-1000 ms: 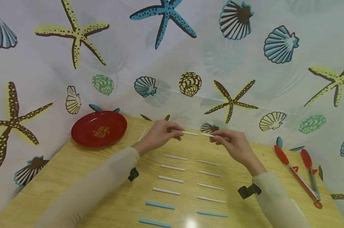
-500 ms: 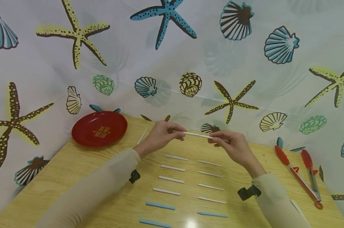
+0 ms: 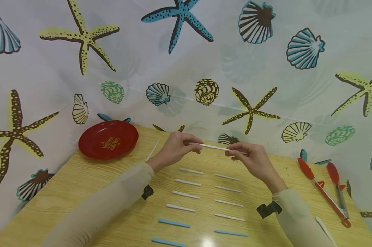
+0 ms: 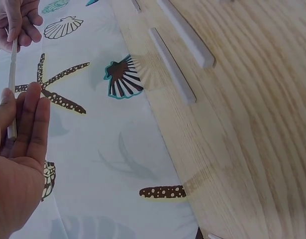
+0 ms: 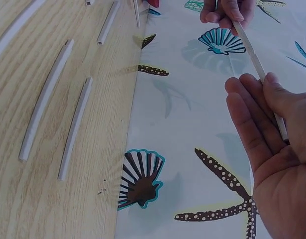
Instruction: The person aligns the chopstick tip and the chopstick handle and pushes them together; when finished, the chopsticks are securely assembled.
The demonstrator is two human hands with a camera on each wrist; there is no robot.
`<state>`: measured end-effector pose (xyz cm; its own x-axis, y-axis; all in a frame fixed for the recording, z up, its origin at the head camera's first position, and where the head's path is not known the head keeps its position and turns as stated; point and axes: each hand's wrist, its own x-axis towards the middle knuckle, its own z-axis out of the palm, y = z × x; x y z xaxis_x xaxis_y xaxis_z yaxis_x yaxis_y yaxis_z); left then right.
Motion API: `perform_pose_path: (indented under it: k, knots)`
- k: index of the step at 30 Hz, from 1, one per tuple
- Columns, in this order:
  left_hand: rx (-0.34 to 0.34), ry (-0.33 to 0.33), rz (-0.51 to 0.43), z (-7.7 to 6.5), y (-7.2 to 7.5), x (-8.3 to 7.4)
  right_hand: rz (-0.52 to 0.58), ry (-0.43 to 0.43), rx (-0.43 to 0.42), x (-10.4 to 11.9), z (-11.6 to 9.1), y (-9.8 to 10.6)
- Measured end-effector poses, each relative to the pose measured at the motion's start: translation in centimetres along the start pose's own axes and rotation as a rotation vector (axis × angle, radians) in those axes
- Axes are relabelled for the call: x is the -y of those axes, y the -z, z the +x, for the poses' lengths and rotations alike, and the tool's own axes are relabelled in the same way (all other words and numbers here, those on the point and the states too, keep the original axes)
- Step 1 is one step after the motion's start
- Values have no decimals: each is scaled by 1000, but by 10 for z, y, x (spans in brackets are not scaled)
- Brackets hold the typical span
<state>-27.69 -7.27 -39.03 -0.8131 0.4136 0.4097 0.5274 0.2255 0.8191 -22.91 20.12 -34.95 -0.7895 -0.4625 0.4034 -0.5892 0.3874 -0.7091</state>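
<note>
My left hand [image 3: 177, 151] pinches a square-sided white chopstick half [image 4: 12, 107] between thumb and fingers. Opposite it, my right hand [image 3: 254, 159] pinches another white chopstick half [image 5: 253, 55]. The two halves meet end to end above the far part of the table, forming one straight line; a small notch shows at the joint in the right wrist view. How far one end sits inside the other cannot be seen. Below the hands lie two columns of loose halves: thicker white ones [image 3: 186, 194] on the left, slimmer white ones [image 3: 229, 203] on the right.
Blue halves [image 3: 173, 223] lie at the near ends of both columns. A red oval plate [image 3: 108, 140] stands at the back left, near a white stick [image 3: 153, 150]. Red-tipped tongs [image 3: 327, 199] lie at the right, with a long white object [image 3: 325, 230] beside my right forearm. Patterned cloth [image 3: 186, 68] hangs behind.
A second ago a gap separated the two held halves; it has closed, and they now line up end to end. Both hands keep their pinch and have barely moved.
</note>
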Motion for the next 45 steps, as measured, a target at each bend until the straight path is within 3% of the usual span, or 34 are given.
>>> perform_pose_path:
  k: [12, 24, 33, 40, 43, 45]
  knots:
    - [4, 2, 35, -2, -2, -3, -11, 19, -15, 3, 0, 0]
    - [-37, 23, 57, -3, -7, -6, 5, 74, -135, 4, -2, -13]
    - [-85, -47, 0, -2, -9, -13, 69, 97, -214, 6, -2, -19]
    - [-111, -62, -24, -2, -9, -16, 138, 75, -209, -8, 0, -18]
    - [-81, -40, -3, -5, -7, -14, 120, 77, -190, -20, 0, -19]
    - [-46, -14, 59, -7, -3, -13, 93, 77, -154, -26, 1, -19]
